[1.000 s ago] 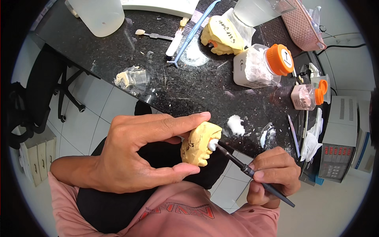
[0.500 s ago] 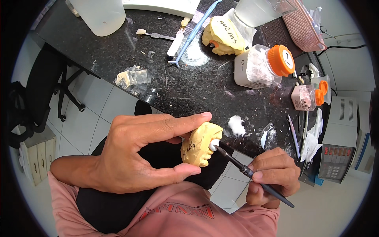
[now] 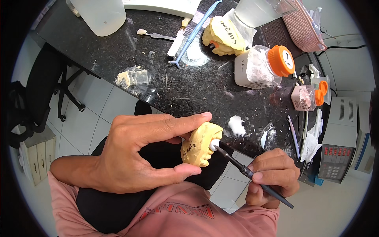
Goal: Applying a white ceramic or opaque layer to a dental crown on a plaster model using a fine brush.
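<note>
Between the thumb and fingers of my left hand [image 3: 136,148] I grip a yellow plaster dental model [image 3: 195,148], its row of teeth turned to the right. White material [image 3: 214,144] sits on one part of the tooth row, beside a small orange patch. My right hand [image 3: 275,175] is closed round a slim dark brush-like tool [image 3: 246,171], held like a pen. The tool's tip touches the white material. Just beyond the model, a small heap of white powder [image 3: 237,126] lies on the black speckled counter [image 3: 189,91], with a white smear [image 3: 266,136] to its right.
Farther back stand a jar of white powder with an orange lid [image 3: 258,67], a second yellow model [image 3: 223,36], and a translucent cup [image 3: 100,17]. A blue tool [image 3: 195,33] lies left of them. Smaller pink-powder jars [image 3: 304,98] and thin tools [image 3: 294,136] are at the right.
Almost nothing differs. Both hands keep their places, and the tool's tip stays at the white material with at most a tiny shift.
</note>
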The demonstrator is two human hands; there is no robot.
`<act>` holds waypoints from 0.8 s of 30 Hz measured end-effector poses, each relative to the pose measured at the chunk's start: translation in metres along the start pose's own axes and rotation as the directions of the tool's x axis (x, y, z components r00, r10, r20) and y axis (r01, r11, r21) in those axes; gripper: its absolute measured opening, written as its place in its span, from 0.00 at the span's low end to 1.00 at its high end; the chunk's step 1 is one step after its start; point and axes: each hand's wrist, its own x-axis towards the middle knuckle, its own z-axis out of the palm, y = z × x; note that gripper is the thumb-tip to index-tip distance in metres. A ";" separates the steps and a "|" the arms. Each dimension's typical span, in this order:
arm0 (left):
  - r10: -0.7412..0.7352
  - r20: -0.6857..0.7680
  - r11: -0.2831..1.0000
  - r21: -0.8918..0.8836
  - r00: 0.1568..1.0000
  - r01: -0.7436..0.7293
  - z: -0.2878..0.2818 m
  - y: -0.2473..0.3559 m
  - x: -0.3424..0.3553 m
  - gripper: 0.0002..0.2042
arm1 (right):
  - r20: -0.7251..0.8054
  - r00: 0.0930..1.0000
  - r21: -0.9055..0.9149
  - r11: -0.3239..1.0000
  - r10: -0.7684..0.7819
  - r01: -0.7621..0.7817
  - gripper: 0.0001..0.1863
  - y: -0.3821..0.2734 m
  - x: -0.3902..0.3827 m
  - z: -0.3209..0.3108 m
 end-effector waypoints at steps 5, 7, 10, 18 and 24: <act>-0.001 -0.004 1.000 -0.006 1.000 0.001 0.000 0.000 0.000 0.33 | -0.062 0.998 0.000 1.000 -0.018 0.018 0.11 0.001 0.000 0.002; 0.002 -0.005 1.000 -0.002 1.000 -0.002 0.000 0.000 0.001 0.32 | -0.061 0.998 -0.012 1.000 -0.018 0.017 0.11 0.001 0.000 0.002; 0.005 -0.009 1.000 -0.005 1.000 -0.005 0.000 0.000 0.000 0.32 | -0.067 0.998 -0.020 1.000 -0.022 0.020 0.11 0.001 0.000 0.002; -0.002 -0.030 0.996 -0.086 1.000 -0.001 0.004 -0.002 -0.001 0.32 | -0.055 0.998 -0.017 0.999 -0.034 0.033 0.11 0.001 0.001 0.002; -0.025 -0.039 0.994 -0.110 0.999 0.021 0.005 -0.003 -0.002 0.32 | -0.078 0.997 0.002 1.000 -0.028 0.028 0.12 0.002 0.000 0.003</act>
